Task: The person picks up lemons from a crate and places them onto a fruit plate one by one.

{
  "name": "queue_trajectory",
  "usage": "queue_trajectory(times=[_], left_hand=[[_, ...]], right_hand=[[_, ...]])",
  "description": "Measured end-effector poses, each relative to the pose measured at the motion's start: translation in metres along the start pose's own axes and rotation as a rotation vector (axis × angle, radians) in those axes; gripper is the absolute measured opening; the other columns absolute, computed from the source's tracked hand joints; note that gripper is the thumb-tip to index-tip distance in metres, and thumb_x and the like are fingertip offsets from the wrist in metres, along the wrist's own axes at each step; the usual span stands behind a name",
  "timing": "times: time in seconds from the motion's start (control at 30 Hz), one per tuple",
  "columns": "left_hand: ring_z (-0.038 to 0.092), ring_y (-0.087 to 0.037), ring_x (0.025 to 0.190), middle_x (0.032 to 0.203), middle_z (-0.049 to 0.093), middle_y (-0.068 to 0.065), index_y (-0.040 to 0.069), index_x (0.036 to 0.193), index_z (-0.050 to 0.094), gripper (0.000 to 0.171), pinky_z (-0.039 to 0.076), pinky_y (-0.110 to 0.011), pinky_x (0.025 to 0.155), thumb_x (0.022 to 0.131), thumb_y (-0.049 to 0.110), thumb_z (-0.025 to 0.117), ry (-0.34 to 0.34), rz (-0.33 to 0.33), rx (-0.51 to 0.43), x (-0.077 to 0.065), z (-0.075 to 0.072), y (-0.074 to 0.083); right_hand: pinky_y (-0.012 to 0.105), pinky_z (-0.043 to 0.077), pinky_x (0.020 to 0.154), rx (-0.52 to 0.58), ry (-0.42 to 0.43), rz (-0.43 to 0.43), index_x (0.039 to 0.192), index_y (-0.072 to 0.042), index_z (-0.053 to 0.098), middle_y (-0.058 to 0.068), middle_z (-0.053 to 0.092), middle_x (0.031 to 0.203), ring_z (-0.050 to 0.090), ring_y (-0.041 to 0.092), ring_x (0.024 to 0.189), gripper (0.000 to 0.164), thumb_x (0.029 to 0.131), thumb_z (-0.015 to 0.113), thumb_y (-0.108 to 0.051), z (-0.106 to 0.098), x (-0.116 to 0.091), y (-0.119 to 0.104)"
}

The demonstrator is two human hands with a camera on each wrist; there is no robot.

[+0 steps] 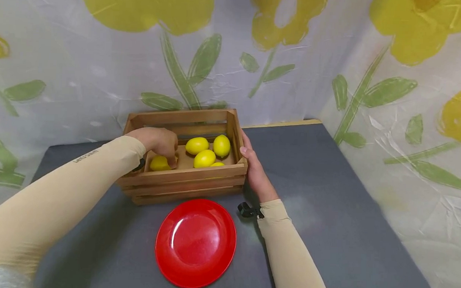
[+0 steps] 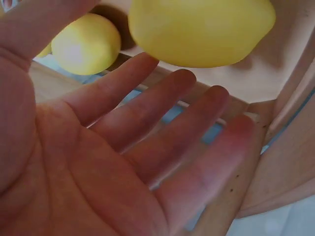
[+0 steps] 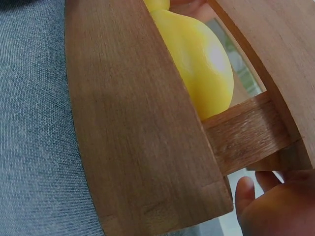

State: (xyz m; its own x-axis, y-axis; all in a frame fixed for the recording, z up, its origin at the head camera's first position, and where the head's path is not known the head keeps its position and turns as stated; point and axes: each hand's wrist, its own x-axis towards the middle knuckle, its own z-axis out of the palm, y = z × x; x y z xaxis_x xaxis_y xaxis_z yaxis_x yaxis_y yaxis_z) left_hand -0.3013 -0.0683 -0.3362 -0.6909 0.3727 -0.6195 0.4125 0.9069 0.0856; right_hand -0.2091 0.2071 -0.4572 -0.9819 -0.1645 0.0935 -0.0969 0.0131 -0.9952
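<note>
Inside the slatted wooden crate (image 1: 187,173) lie several yellow lemons (image 1: 205,159). My left hand (image 1: 158,140) reaches down into the crate's left part, over a lemon (image 1: 160,163). In the left wrist view its fingers (image 2: 162,115) are spread and nearly straight. A large lemon (image 2: 202,29) sits just past the fingertips, and whether they touch it is hard to tell. My right hand (image 1: 255,172) rests against the outer right end of the crate, fingers along the side and thumb near the rim. Only part of that hand (image 3: 278,206) shows in the right wrist view, beside the crate's end.
A round red plate (image 1: 195,244) lies on the dark grey table (image 1: 327,215), in front of the crate. Behind the table hangs a pale sheet (image 1: 233,55) printed with yellow flowers, which continues along the right side.
</note>
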Motion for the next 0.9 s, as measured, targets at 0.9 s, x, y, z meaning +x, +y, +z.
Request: queue_trajectory(times=[0.9], left_hand=[[0.061,-0.027,0.096,0.107,0.067,-0.008,0.003,0.116,0.071,0.034,0.054,-0.042,0.090,0.091,0.022,0.083,-0.067,-0.032,0.090,0.013,0.010,0.003]], right_hand=[[0.068,0.017,0.132,0.007,-0.006,-0.010,0.170,-0.048,0.018,-0.012,0.014,0.180,0.019,0.025,0.166,0.072,0.101,0.037,-0.056,-0.002,0.001,0.001]])
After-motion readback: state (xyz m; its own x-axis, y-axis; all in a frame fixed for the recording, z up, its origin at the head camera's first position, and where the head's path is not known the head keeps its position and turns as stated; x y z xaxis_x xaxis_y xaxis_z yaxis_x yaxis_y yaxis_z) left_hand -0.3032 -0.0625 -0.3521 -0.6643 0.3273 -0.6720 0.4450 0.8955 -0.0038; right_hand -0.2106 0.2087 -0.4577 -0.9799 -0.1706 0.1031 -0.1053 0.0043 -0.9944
